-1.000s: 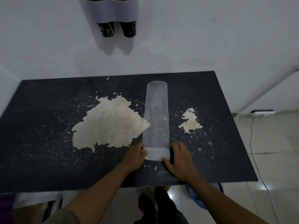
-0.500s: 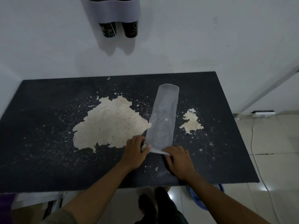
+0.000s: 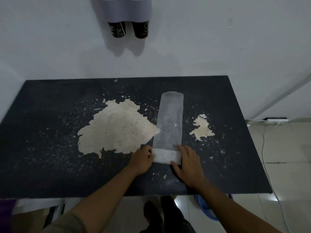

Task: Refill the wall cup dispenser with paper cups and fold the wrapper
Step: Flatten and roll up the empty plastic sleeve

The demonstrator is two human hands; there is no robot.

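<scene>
1. Folding the wrapper (image 3: 169, 125): the clear plastic sleeve lies flat on the dark bench (image 3: 50, 148), its near end turned over into a short whitish band between the two hands and its long free length running away from them toward the wall.
2. Left hand (image 3: 142, 159): fingers curled at the band's left end, apparently pinching it.
3. Right hand (image 3: 189, 165): fingers nearly straight, pressing flat on the band's right end, thumb at its near edge.
4. Technique, as judged: keep both ends level so each turn stays square to the sleeve's long edges; press the crease flat before the next turn, since thin film probably springs back.
5. Wall cup dispenser (image 3: 123, 9): well beyond the hands, two dark paper cups (image 3: 128, 30) showing below it; refilling appears done.
</scene>
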